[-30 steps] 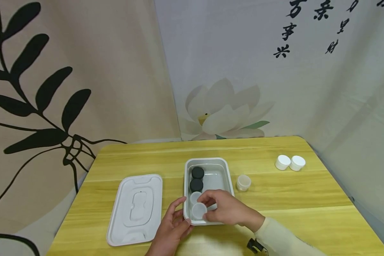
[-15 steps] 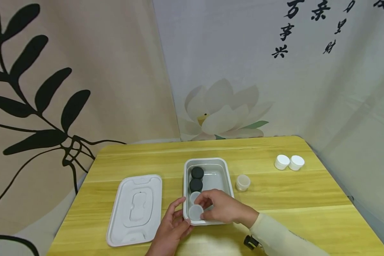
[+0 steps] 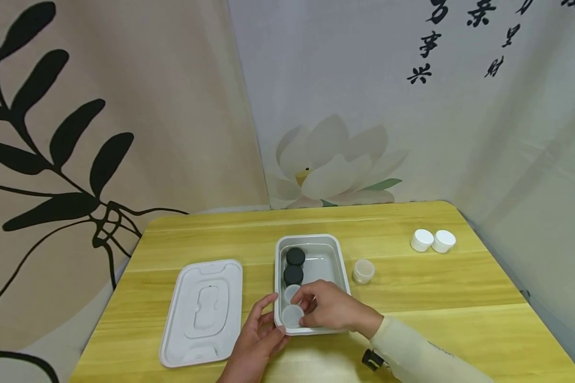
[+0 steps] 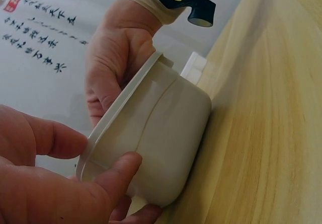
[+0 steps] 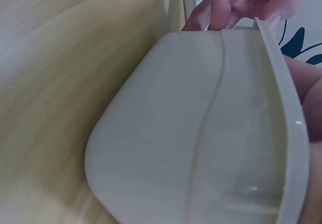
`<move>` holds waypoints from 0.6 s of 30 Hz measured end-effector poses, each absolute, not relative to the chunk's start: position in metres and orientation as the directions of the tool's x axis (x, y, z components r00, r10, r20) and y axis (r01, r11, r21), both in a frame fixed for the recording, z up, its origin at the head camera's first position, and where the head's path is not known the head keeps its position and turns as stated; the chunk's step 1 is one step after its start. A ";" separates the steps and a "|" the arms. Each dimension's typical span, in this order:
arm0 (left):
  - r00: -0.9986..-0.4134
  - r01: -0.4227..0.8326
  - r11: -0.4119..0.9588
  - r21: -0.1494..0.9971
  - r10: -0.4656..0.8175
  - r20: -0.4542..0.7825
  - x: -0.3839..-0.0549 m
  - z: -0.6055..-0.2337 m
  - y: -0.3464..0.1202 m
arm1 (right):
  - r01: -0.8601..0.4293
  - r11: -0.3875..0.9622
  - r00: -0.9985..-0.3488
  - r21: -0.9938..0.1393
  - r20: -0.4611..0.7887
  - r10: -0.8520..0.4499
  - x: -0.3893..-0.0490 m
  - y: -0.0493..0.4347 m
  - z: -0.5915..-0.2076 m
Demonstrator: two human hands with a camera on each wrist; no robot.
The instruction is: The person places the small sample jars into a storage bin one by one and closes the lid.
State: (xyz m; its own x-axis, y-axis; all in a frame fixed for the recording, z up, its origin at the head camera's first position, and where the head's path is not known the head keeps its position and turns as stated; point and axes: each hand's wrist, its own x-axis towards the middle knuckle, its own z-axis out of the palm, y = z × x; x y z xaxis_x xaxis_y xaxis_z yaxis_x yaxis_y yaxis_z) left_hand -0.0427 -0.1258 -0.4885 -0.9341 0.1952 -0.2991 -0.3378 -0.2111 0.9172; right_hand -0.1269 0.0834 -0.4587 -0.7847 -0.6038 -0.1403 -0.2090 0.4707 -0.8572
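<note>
The right hand (image 3: pixel 333 307) was inside the tray (image 3: pixel 340 260), its thumb and fingertips together on the edge of a pale round jar (image 3: pixel 292 316); I read that as a pinch. The jar sat at the tray's near left corner, just left of those fingertips. I could not tell whether it touched the tray floor, because the tray wall hid it from both wrist cameras.

On my feed the left hand (image 3: pixel 257 338) was clamped on the tray's near left corner, index finger at the rim and thumb against the outer wall.

Just beyond the right hand's fingertips, a second pale jar (image 3: pixel 291 292) was partly covered by them. Farther ahead in the same row I saw a black jar (image 3: pixel 293 275) and then another black round piece (image 3: pixel 295 256), both along the tray's left wall.

Ahead and to the left of the left hand, a white lid (image 3: pixel 203 314) lay flat on the bench (image 3: pixel 460 319). Ahead and slightly right of the right hand, outside the tray, stood a frosted jar (image 3: pixel 363 271). Well apart from that hand, far ahead and to its right, I had two white jars (image 3: pixel 421 240) side by side. A pale sleeve (image 3: pixel 421 346) covered the arm behind the right hand.
</note>
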 end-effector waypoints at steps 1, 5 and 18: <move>-0.934 -0.338 -0.213 0.917 0.193 -0.300 -0.043 -0.488 -0.126 | -0.211 0.476 -0.787 -0.854 -0.140 -0.600 -0.127 0.083 -0.458; -0.937 -0.331 -0.221 0.918 0.190 -0.292 -0.042 -0.487 -0.125 | -0.209 0.483 -0.793 -0.850 -0.142 -0.592 -0.126 0.082 -0.457; -0.935 -0.336 -0.215 0.917 0.195 -0.297 -0.041 -0.486 -0.124 | -0.198 0.509 -0.801 -0.838 -0.161 -0.576 -0.125 0.089 -0.449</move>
